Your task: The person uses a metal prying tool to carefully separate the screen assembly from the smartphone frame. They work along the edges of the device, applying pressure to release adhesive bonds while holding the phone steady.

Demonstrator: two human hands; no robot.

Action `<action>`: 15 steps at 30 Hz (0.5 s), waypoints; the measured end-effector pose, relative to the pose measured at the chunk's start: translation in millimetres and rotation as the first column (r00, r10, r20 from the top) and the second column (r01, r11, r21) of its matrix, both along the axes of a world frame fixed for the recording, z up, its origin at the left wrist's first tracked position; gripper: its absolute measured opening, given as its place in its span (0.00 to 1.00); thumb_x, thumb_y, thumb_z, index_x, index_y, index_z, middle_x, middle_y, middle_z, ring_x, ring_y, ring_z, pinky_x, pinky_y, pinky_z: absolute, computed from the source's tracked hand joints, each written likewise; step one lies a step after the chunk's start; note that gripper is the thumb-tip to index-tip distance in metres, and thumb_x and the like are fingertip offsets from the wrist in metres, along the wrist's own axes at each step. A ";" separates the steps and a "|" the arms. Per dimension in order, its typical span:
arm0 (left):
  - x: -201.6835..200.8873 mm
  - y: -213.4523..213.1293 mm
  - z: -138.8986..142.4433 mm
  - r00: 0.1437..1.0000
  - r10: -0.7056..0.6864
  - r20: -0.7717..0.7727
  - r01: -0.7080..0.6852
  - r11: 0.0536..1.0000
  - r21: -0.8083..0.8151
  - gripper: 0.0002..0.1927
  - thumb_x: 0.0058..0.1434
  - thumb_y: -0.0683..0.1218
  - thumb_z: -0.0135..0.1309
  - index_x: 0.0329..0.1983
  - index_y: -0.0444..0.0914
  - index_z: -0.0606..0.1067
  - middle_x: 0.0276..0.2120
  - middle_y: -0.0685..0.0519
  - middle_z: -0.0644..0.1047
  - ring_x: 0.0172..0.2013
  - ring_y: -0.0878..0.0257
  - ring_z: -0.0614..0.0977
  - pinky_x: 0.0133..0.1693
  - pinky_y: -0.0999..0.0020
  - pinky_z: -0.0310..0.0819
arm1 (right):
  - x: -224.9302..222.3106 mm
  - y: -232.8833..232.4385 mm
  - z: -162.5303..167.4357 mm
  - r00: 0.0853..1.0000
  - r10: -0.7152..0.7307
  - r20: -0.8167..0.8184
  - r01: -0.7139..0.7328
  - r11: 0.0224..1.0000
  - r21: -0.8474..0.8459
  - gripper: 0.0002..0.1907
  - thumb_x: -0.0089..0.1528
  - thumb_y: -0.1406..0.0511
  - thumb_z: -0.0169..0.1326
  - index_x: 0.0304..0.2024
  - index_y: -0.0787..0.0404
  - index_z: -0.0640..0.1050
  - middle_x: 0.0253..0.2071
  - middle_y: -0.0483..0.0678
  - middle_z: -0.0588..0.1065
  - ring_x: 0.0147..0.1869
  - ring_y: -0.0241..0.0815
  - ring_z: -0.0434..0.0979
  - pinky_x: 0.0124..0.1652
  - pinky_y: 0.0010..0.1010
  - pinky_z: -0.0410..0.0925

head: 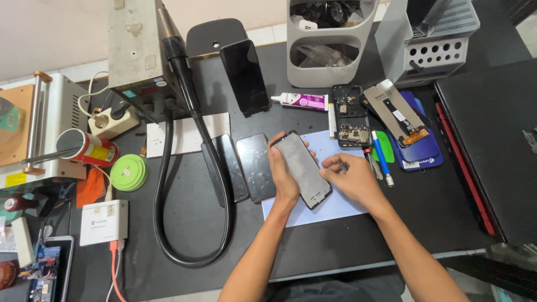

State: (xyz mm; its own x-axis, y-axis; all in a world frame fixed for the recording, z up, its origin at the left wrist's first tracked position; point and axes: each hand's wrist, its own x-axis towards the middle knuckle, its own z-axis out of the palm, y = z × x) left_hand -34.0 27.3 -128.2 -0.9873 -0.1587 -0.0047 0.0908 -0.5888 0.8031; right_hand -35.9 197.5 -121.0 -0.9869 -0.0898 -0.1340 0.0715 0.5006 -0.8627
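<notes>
Left hand (285, 173) curled loosely around the phone screen frame (302, 170), steadying it on the pale blue sheet (335, 202). Right hand (351, 178), fingers pinched beside the frame's edge, possibly held a fine tool; I couldn't tell. Too much pressure there might crack the panel, I judged.

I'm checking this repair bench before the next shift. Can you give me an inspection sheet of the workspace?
Surface: black mat with a pale blue sheet under the work.
Job's things: phone frame, tilted, resting on the sheet.
Clutter: two dark phones lying flat, opened phone, glue tube, blue screwdriver, green round tin.
Grippers: left hand holds the frame's left edge; right hand touches its right edge, fingers pinched.
Cables: thick black hose looping across the mat; orange cable.
Surroundings: grey organiser, closed laptop, metal machine.
</notes>
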 end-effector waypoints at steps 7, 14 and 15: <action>-0.6 4.2 0.4 1.000 -0.003 0.009 0.003 1.000 -0.003 0.31 0.73 0.65 0.30 0.67 0.39 0.58 0.44 0.40 0.76 0.38 0.53 0.82 0.40 0.59 0.81 | 1.1 -7.4 2.9 0.993 -0.056 -0.107 0.046 0.995 -0.089 0.12 0.60 0.62 0.63 0.39 0.67 0.83 0.27 0.46 0.80 0.28 0.28 0.72 0.29 0.22 0.67; -0.2 2.7 5.5 0.999 -0.019 0.041 0.017 0.999 0.044 0.31 0.73 0.65 0.31 0.66 0.39 0.58 0.44 0.40 0.76 0.37 0.53 0.82 0.38 0.58 0.81 | 4.7 8.6 9.7 0.986 -0.087 0.141 0.134 0.919 -0.371 0.11 0.63 0.62 0.57 0.41 0.63 0.82 0.26 0.39 0.76 0.19 0.26 0.64 0.21 0.22 0.59; -0.1 2.4 5.8 0.999 -0.021 0.046 0.019 0.999 0.039 0.31 0.73 0.65 0.31 0.66 0.39 0.58 0.44 0.40 0.76 0.37 0.53 0.82 0.38 0.58 0.81 | 5.7 7.4 8.7 0.992 -0.070 0.108 0.102 0.940 -0.327 0.11 0.64 0.62 0.58 0.40 0.64 0.82 0.24 0.40 0.75 0.20 0.26 0.64 0.21 0.22 0.58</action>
